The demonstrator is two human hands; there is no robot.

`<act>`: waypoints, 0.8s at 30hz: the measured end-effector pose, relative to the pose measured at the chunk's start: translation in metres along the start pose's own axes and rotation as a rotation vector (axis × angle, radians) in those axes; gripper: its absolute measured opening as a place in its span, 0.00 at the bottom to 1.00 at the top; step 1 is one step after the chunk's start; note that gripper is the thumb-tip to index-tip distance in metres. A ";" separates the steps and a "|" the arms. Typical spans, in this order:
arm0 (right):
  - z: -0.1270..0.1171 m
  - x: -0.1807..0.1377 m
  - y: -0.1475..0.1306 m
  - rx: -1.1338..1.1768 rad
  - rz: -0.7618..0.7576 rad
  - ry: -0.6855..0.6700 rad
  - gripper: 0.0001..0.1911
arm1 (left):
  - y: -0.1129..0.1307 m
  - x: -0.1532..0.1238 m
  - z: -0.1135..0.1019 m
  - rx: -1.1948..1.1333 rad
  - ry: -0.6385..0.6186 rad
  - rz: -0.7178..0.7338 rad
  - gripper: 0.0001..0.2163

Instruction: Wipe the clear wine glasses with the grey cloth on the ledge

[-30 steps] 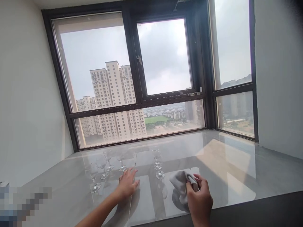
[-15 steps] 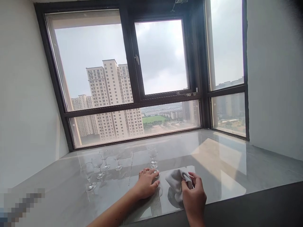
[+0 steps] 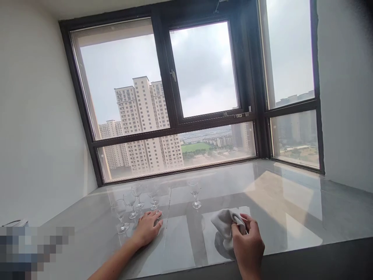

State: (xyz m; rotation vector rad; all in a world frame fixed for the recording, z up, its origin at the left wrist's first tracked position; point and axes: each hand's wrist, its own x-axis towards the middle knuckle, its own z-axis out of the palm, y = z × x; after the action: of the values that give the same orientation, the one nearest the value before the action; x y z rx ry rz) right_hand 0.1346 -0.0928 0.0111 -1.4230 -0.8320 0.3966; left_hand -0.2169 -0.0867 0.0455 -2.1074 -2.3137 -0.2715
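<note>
In the head view my left hand (image 3: pixel 148 229) is low over the sill, its fingers at the foot of a clear stemmed glass (image 3: pixel 158 213). Most of that glass is hard to make out against the glass behind it. My right hand (image 3: pixel 249 243) grips a bunched grey cloth (image 3: pixel 225 222) between thumb and fingers, just above the glossy surface. Left of my left hand stand several more stemmed glasses (image 3: pixel 122 227), upright and close together. Another stemmed glass (image 3: pixel 196 203) stands by itself, farther back between my two hands.
The grey tiled sill (image 3: pixel 186 237) reflects the light and has a front edge near me. Behind it rises a dark-framed window (image 3: pixel 175 132), with walls at both sides. A blurred patch (image 3: pixel 29 249) covers the lower left corner.
My left hand has moved left with a stemmed glass, away from the lone glass and over to the group. My right hand keeps its hold on the cloth. The view has shifted slightly.
</note>
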 end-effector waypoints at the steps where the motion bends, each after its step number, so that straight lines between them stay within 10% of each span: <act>1: 0.000 0.000 0.001 -0.002 0.001 -0.001 0.21 | -0.004 0.002 0.001 0.002 0.004 -0.001 0.26; 24: -0.004 0.000 -0.002 -0.025 0.040 -0.044 0.22 | -0.040 0.030 0.007 0.000 0.049 -0.002 0.21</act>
State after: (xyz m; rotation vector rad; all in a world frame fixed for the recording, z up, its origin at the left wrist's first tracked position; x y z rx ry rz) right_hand 0.1367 -0.0960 0.0128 -1.4603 -0.8480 0.4502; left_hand -0.2584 -0.0593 0.0374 -2.0746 -2.2889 -0.3189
